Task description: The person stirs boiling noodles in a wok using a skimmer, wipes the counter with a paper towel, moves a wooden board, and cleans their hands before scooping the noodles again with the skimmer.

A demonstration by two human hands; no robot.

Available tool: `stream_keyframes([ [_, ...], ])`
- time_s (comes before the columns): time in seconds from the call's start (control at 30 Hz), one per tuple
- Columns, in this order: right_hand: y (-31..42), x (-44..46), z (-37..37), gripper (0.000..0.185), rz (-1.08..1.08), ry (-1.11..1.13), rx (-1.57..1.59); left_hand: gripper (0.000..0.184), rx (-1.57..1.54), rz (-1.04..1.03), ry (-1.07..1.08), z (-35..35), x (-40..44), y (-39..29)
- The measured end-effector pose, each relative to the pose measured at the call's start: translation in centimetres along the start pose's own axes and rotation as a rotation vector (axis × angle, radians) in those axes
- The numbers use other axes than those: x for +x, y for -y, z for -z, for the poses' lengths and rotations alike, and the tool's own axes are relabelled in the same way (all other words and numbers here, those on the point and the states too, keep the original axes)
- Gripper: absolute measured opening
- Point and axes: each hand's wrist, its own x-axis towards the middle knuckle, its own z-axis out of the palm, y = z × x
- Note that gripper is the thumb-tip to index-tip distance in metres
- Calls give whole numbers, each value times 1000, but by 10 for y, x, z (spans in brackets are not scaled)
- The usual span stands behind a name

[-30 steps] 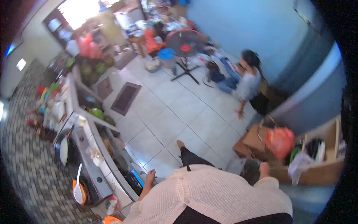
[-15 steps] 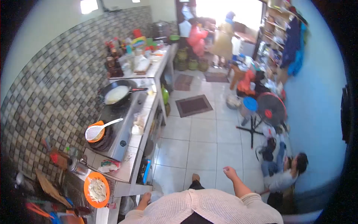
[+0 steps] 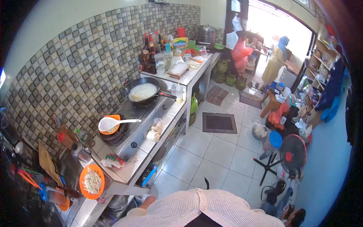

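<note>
My left hand [image 3: 149, 201] hangs low beside my body, near the front of the counter. Only a small blurred part of it shows, and its fingers cannot be made out. My right hand is out of view. Nearest on the left is an orange plate [image 3: 84, 185] heaped with pale sliced food [image 3: 92, 181]. On the stove, a white slotted spoon [image 3: 109, 123] lies across an orange bowl [image 3: 114, 131]. Behind it, a black frying pan [image 3: 153, 82] holds a pale, whitish layer [image 3: 143, 92].
Bottles and a yellow Sedaap pack [image 3: 180, 43] crowd the far counter. A metal pot [image 3: 207, 36] stands behind them. On the right are a floor fan [image 3: 293, 155] and a seated person [image 3: 293, 217]. Another person [image 3: 278, 62] stands by the doorway. A dark mat [image 3: 219, 123] lies on the tiles.
The view has turned left, so the counter and stove appear shifted rightward. My right hand and my foot have left the view. The person at the doorway has turned sideways.
</note>
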Motion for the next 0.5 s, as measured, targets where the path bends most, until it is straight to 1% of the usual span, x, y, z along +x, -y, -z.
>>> stream_keyframes([
  [0.1,17,36,46,33,59,-29,-51,44,88,-139,-108,-7,50,-45],
  [0.13,26,49,60,33,84,-30,-77,47,73,-174,-62,8,48,-82],
  [0.17,38,64,71,33,116,-26,-104,43,-91,-163,-167,17,37,-116],
  [0.2,53,78,82,33,152,-22,-135,40,-185,-252,-257,27,29,-144],
  [0.23,70,92,90,34,192,-9,-165,37,-278,-340,-356,36,22,-164],
  [0.3,114,125,95,34,299,27,-230,30,-364,-363,-486,53,16,-188],
  [0.33,137,140,92,34,360,51,-266,30,-385,-334,-509,65,13,-188],
  [0.4,188,173,78,35,531,107,-332,26,-570,-342,-605,84,10,-184],
  [0.43,214,189,66,35,633,138,-360,26,-585,-315,-622,96,7,-177],
  [0.5,263,222,37,36,841,199,-411,24,-680,-56,-645,124,-8,-159],
])
